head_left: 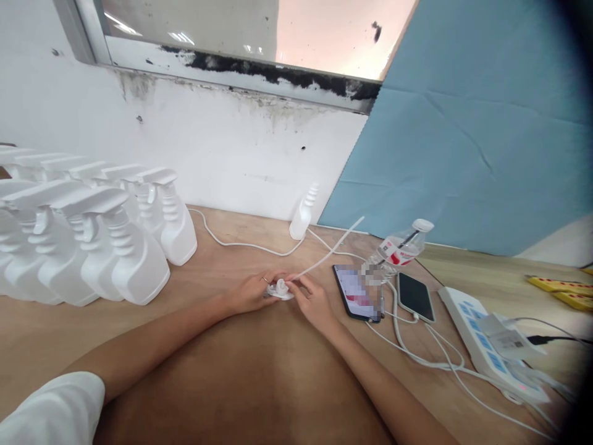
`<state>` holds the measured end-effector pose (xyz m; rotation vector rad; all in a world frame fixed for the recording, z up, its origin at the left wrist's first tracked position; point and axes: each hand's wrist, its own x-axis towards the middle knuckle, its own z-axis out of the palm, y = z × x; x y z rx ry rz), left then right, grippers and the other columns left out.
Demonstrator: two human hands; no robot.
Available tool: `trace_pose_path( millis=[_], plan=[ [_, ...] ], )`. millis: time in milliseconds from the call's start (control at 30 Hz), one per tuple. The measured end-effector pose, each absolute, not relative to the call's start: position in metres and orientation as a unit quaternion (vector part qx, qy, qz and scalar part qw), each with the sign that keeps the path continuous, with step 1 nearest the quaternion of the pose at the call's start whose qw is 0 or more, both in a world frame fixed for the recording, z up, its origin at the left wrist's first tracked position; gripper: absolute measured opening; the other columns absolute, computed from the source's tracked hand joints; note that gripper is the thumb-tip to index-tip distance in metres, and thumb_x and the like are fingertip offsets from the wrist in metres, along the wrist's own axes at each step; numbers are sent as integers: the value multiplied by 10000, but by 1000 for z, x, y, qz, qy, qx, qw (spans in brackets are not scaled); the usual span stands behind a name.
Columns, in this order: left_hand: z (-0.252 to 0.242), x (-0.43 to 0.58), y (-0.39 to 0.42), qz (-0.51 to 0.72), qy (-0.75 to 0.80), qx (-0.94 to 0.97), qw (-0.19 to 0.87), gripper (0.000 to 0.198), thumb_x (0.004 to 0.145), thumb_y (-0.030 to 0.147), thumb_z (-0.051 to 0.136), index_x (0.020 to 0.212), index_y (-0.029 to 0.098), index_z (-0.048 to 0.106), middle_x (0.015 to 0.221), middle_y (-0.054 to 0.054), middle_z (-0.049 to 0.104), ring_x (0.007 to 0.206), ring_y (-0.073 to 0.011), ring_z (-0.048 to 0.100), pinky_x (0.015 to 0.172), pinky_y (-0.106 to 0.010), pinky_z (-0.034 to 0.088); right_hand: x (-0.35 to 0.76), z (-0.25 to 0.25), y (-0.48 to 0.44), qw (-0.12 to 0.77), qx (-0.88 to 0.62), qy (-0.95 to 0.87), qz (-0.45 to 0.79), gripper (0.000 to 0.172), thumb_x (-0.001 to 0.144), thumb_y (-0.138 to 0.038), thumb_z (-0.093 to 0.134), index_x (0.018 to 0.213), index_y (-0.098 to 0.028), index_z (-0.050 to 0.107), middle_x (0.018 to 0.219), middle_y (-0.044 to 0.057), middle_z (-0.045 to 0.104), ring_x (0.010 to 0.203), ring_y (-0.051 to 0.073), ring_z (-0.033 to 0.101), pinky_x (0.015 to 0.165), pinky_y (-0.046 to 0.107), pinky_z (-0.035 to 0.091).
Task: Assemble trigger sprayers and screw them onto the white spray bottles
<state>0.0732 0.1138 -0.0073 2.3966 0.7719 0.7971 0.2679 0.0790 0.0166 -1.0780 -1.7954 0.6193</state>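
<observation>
My left hand [252, 293] is closed around a small white spray head [280, 289] near the middle of the wooden table. On its right side, my right hand [310, 300] pinches the lower end of a thin white tube [331, 250] against the spray head. The tube slants up and to the right, its far end free. Whether its lower end sits inside the spray head cannot be made out, as fingers cover the joint. Behind the hands, a single white bottle [301, 221] without a spray head stands by the wall.
White spray bottles [139, 266] stand in rows at the left. On the right are a lit phone [352, 293], a clear drink bottle [398, 250], a dark phone [416, 296] and a power strip [482, 346]. A white cable [241, 245] runs along the wall side.
</observation>
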Motion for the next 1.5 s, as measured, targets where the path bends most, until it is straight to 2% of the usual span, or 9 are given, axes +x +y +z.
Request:
trace_pose_path(
  millis=[233, 400, 567, 800, 967, 1133, 1267, 1367, 1500],
  plan=[
    [-9, 74, 113, 303, 277, 875, 256, 546, 845, 227, 612, 1338, 208, 378, 1191, -65, 615, 1043, -213, 604, 898, -321, 484, 269, 27, 80, 403, -428, -783, 203, 120, 878, -243, 536, 779, -214, 598, 824, 51, 604, 787, 199, 568, 739, 321, 446],
    [-13, 75, 115, 311, 289, 864, 270, 456, 845, 276, 613, 1256, 181, 440, 1035, -57, 652, 928, -212, 627, 806, -306, 500, 265, 23, 84, 405, -458, -753, 245, 132, 836, -232, 550, 708, -201, 558, 688, 10, 562, 651, 164, 524, 619, 276, 403],
    [-17, 77, 118, 315, 293, 856, 286, 519, 824, 271, 629, 1286, 193, 407, 982, -40, 652, 883, -202, 623, 787, -310, 498, 261, 19, 87, 398, -467, -736, 287, 148, 805, -254, 574, 673, -190, 559, 607, -16, 514, 592, 144, 472, 565, 257, 352],
    [-14, 77, 122, 337, 294, 830, 332, 717, 772, 324, 711, 1350, 206, 304, 1031, -47, 653, 868, -187, 629, 780, -308, 514, 276, 6, 86, 431, -472, -700, 317, 257, 861, -418, 543, 795, -194, 650, 783, 26, 639, 756, 181, 570, 705, 278, 421],
    [-14, 84, 148, 403, 326, 798, 308, 362, 933, 363, 490, 1241, 184, 426, 1037, -66, 633, 890, -164, 620, 805, -316, 512, 303, -6, 95, 430, -551, -643, 313, 400, 773, -550, 588, 644, -172, 616, 608, 8, 587, 599, 165, 515, 587, 274, 381],
    [-12, 130, 199, 450, 343, 786, 250, 284, 892, 302, 552, 1151, 187, 548, 1208, -94, 564, 1155, -206, 518, 1029, -374, 406, 316, -7, 101, 407, -601, -628, 279, 445, 746, -542, 626, 505, -176, 546, 474, -30, 462, 487, 121, 400, 496, 253, 270],
    [-9, 181, 235, 501, 402, 732, 226, 391, 883, 239, 542, 1262, 172, 475, 1322, -136, 457, 1270, -222, 434, 1062, -377, 372, 313, -8, 102, 399, -626, -623, 247, 477, 707, -524, 668, 446, -196, 441, 442, -39, 416, 464, 110, 363, 474, 249, 235],
    [-7, 207, 253, 530, 463, 675, 222, 543, 865, 250, 568, 1353, 141, 356, 1353, -175, 414, 1316, -256, 382, 1106, -411, 307, 308, -8, 98, 394, -616, -641, 233, 428, 731, -476, 656, 483, -198, 446, 474, -36, 443, 485, 117, 390, 486, 247, 265],
    [-7, 220, 269, 529, 503, 640, 240, 777, 794, 312, 665, 1415, 95, 252, 1430, -221, 346, 1374, -310, 298, 1133, -422, 247, 308, -3, 91, 396, -568, -684, 230, 131, 815, -279, 525, 714, -198, 543, 623, -28, 512, 581, 132, 480, 554, 238, 376]
  ],
)
